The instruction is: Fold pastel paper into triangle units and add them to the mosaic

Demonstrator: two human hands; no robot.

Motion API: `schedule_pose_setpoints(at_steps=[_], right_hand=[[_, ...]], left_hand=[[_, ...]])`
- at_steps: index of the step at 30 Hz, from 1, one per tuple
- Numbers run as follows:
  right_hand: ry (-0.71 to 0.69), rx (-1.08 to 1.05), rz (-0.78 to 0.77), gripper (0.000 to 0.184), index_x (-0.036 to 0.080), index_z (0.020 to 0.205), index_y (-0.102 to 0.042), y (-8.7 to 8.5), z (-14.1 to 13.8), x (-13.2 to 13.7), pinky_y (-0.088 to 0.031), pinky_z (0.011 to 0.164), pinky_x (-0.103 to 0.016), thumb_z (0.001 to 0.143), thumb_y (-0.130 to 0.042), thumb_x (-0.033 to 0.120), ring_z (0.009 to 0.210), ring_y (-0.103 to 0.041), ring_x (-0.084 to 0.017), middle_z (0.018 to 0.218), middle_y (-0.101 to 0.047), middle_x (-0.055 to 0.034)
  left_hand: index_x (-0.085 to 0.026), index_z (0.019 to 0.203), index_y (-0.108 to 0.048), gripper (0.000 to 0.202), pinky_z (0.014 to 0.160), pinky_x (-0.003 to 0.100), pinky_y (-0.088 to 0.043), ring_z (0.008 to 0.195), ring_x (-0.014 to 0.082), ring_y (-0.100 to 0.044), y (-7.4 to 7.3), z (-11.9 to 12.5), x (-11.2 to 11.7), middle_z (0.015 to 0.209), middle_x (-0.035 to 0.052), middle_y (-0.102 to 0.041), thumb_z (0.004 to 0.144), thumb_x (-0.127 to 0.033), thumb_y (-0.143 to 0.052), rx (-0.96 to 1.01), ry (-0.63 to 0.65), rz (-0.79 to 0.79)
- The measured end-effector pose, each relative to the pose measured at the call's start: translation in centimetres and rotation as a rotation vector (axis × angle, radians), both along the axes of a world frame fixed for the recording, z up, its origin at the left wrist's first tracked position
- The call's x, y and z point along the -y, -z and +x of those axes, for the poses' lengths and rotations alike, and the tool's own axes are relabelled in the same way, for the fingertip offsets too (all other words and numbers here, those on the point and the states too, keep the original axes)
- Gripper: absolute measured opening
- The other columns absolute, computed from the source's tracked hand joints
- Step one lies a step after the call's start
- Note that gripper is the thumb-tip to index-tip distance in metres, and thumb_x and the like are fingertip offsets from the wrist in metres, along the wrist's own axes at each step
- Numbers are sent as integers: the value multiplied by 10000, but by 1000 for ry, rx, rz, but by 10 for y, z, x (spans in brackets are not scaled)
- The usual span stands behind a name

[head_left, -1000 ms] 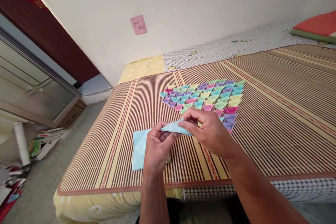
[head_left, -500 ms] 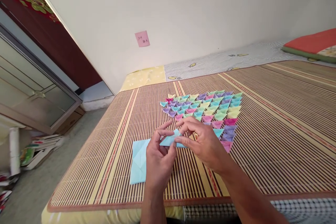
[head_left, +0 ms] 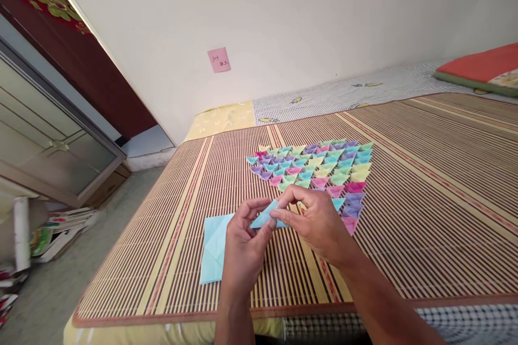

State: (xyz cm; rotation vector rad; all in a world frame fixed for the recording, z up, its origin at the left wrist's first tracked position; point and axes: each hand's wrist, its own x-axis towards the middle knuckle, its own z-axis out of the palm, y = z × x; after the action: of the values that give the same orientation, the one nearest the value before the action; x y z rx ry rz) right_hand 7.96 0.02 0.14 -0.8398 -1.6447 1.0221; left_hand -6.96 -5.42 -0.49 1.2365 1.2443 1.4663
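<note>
Between my two hands is a small folded piece of light blue paper, its outline a triangle with the peak upward. My left hand grips its left part between thumb and fingers. From the right, my right hand pinches the peak and middle with thumb and index finger. A stack of light blue paper sheets lies on the mat, partly covered by my left hand. Just beyond my hands, rows of folded paper boats in pink, purple, yellow, green and blue are set close together.
A striped bamboo mat covers the bed. A pink note is stuck on the wall behind. To the far right lies a red folded quilt. Papers and books are piled on the floor at left, below a glass-panelled door.
My left fingers have curled in closer around the paper. The blue paper now shows a clearer triangular peak, and my right fingers have closed in at its top.
</note>
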Motion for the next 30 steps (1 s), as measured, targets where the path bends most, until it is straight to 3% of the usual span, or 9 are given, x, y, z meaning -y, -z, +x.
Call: schedule_pose_setpoints(at_steps=[3,8,15,25,30], right_hand=[[-5,-2,-24,148,214,714,-678,0,0,0,-486,701,-331,836,-756,244,728,-658,-184,733,-706,3],[5,0,-32,136,215,703,-690,-1,-1,1,-493,654,-316,823,-751,229,693,-643,-176,708,-702,1],[8,5,-37,136,214,700,-689,2,-2,0,-488,585,-290,816,-759,221,637,-621,-160,676,-698,5],[11,24,-65,188,209,668,-639,4,-1,-1,-462,575,-285,794,-779,212,623,-586,-150,648,-647,22],[-7,-10,-110,147,211,855,-676,9,-2,-3,-511,646,-297,762,-785,183,719,-655,-170,755,-701,11]], left_hand=[[-167,978,-731,231,724,274,-618,809,183,-732,1,-3,-1,997,71,-780,870,-360,-800,82,65,-56],[-178,1003,-715,247,729,282,-626,793,175,-735,1,-2,0,1039,64,-779,854,-345,-818,75,66,-96],[-176,879,-727,240,706,298,-640,730,186,-742,-3,4,1,843,26,-762,786,-342,-875,96,21,-112],[-168,810,-697,244,678,299,-648,649,175,-741,-2,4,0,746,14,-757,769,-327,-877,101,0,-142],[-160,769,-666,268,612,271,-626,596,163,-735,1,3,-2,753,29,-764,739,-315,-883,149,20,-188]])
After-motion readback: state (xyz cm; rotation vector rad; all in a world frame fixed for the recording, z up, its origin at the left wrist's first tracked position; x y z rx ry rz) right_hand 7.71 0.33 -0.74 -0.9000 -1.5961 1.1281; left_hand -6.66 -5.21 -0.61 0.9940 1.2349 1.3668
